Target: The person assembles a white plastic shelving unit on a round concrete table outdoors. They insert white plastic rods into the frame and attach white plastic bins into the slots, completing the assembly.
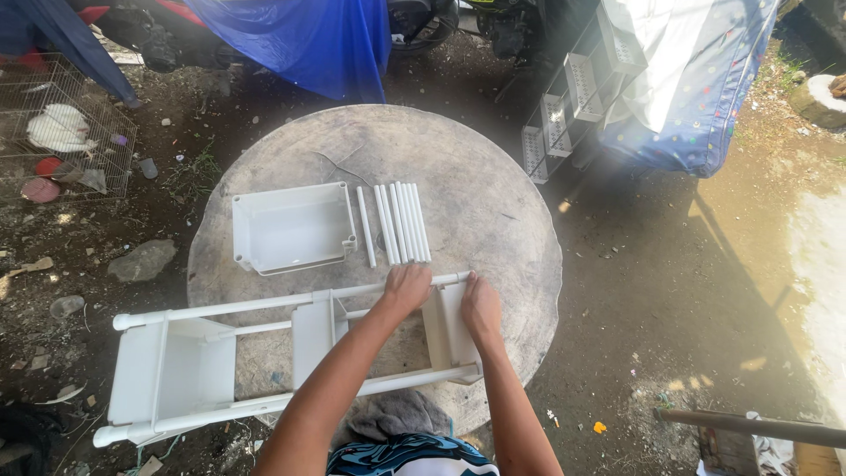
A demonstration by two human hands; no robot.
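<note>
A white plastic shelf rack lies on its side across the near part of a round stone table. My left hand grips the rack's upper white tube near its right end. My right hand rests on the rightmost tray of the rack, fingers closed over its edge by the same tube. Beyond my hands, several loose white tubes lie side by side on the table, with a separate white tray to their left.
A wire cage with a white animal stands at the left on the dirt. A second assembled rack leans against a cloth-covered object at the upper right. Blue tarp hangs behind the table. A rod lies at lower right.
</note>
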